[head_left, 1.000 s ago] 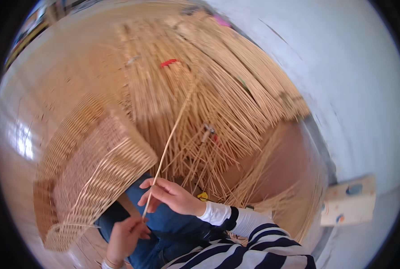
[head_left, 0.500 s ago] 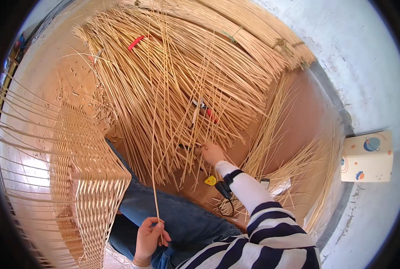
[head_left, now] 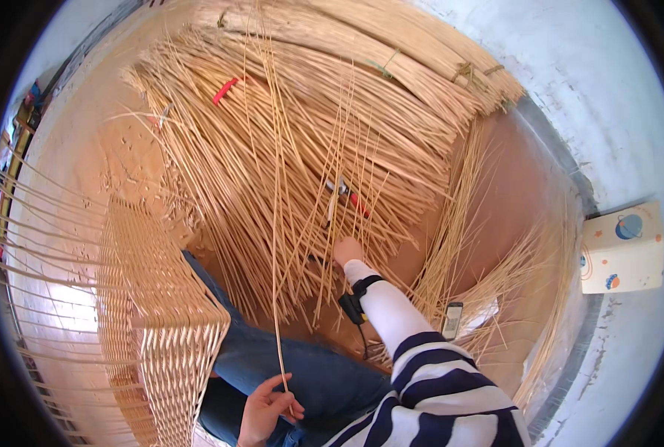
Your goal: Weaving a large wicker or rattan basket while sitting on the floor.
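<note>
My left hand point(head_left: 267, 413), low in the middle over my jeans, pinches the lower end of a long, thin wicker rod point(head_left: 279, 298), which rises away from me over a heap of cut rods point(head_left: 265, 171). Among the near ends of that heap, my right hand point(head_left: 347, 250) is reached forward with its fingers curled. What they hold, if anything, is hidden. A small dark piece point(head_left: 317, 258) lies just left of it. Beyond it, pruning shears point(head_left: 356, 203) with a red handle rest on the rods. At my left stands a woven wicker basket point(head_left: 175, 365), with long unwoven stakes sticking out.
Tied bundles of rods point(head_left: 414, 45) lie at the back against the wall. Thinner loose rods point(head_left: 455, 223) spread to the right. A red-handled object point(head_left: 226, 91) sits on the heap. A phone point(head_left: 452, 320) lies right of my sleeve. Offcuts point(head_left: 127, 160) litter the floor at left.
The whole view has shifted slightly. The right forearm stands more upright and now covers the yellow object seen beside it before. The left hand keeps its pinch on the wicker rod.
</note>
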Tool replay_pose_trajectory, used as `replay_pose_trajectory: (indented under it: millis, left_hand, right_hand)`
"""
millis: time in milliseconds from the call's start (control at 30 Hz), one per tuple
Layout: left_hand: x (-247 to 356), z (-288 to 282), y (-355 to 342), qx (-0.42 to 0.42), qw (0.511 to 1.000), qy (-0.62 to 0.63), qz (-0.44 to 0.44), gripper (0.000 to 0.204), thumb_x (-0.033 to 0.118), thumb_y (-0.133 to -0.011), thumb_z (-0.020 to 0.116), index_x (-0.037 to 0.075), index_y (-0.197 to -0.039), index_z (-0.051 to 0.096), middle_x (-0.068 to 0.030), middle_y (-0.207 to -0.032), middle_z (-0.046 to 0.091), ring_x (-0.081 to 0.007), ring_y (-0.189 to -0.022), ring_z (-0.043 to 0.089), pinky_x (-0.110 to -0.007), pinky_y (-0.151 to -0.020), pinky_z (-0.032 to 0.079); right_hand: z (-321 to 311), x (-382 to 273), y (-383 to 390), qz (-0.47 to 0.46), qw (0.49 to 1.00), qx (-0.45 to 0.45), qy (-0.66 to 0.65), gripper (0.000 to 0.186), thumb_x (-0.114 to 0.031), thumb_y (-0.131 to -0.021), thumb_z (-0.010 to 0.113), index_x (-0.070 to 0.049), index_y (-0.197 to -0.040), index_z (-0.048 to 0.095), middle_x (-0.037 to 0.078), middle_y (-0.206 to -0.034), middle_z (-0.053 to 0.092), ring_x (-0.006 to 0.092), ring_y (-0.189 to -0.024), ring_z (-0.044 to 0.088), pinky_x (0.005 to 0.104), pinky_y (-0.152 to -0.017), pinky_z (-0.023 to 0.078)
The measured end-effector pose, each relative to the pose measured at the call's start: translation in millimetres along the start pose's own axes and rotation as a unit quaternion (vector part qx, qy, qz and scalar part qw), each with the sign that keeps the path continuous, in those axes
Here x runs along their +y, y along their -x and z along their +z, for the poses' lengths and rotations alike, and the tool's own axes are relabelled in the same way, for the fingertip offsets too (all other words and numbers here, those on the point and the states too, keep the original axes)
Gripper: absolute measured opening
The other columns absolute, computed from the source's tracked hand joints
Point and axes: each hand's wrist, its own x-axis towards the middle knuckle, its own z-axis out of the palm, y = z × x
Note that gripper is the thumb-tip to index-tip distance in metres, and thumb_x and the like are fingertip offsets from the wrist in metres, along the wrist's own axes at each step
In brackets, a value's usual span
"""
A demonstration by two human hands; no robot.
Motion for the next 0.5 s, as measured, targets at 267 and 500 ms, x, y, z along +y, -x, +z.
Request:
replay_pose_trajectory:
  millis: [267, 500]
  left_hand:
    - [23, 6, 7, 0.021, 0.998, -0.053, -0.033, 0.044, 0.007, -0.093, 0.055, -0.004, -0.134, 0.042, -0.0175, -0.073, 0.066, -0.0206, -0.056, 0.065, -0.026, -0.050, 0.052]
    - [30, 14, -26, 0.017, 0.995, -0.086, 0.037, 0.028, 0.014, -0.096, 0.055, -0.001, -0.119, 0.050, -0.0144, -0.079, 0.068, -0.0155, -0.055, 0.064, -0.024, -0.049, 0.050]
  right_hand:
    - [-24, -26, 18, -0.138, 0.974, 0.175, 0.051, 0.031, -0.026, -0.089, 0.051, 0.003, -0.090, 0.061, 0.028, -0.083, 0.064, 0.0460, -0.080, 0.062, 0.0513, -0.072, 0.050]
    - [-134, -110, 84, -0.173, 0.883, -0.115, -0.421, 0.011, -0.010, -0.090, 0.054, 0.001, -0.090, 0.055, 0.011, -0.071, 0.062, 0.0159, -0.049, 0.057, 0.0286, -0.045, 0.046]
